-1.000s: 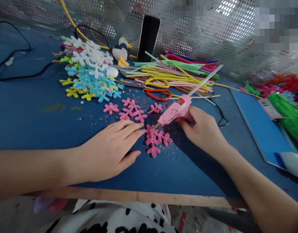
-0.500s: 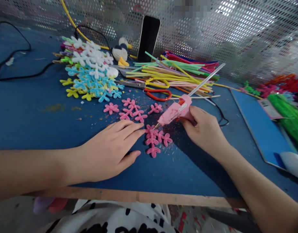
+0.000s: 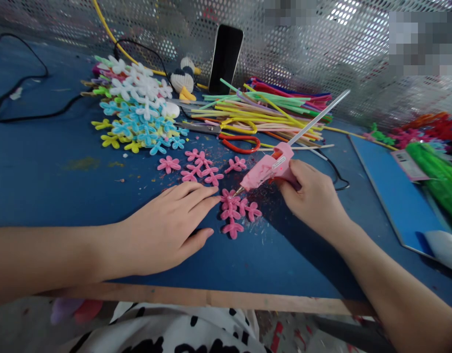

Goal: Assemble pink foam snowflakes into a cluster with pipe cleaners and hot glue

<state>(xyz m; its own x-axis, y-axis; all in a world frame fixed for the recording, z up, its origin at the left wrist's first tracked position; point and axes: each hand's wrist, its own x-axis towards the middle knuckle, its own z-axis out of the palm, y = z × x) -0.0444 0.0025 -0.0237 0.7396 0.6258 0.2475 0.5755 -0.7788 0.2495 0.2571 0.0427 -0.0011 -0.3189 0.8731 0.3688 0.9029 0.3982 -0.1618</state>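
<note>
My right hand (image 3: 314, 196) is wrapped round the handle of a pink hot glue gun (image 3: 267, 169), with a clear glue stick (image 3: 319, 117) jutting from its back. Its metal nozzle points down at the upper end of a pink pipe-cleaner piece (image 3: 231, 213) made of joined flower shapes. Flat on the blue table lies my left hand (image 3: 174, 225), fingers stretched out, the fingertips at the left edge of that piece. Just beyond are more pink pipe-cleaner flowers (image 3: 201, 166), including a single one (image 3: 169, 164) and a smaller piece (image 3: 235, 164).
Behind lie scissors (image 3: 238, 142) with red and yellow handles and many loose pipe cleaners (image 3: 270, 110). A heap of white, blue and yellow flower pieces (image 3: 141, 108) is at back left. A phone (image 3: 226, 59) leans on the perforated metal panel (image 3: 303, 54). A blue board (image 3: 391, 191) lies right.
The glue gun has shifted very slightly to the right with my right hand, its glue stick tilting a little. My left hand and the pink flowers look unmoved.
</note>
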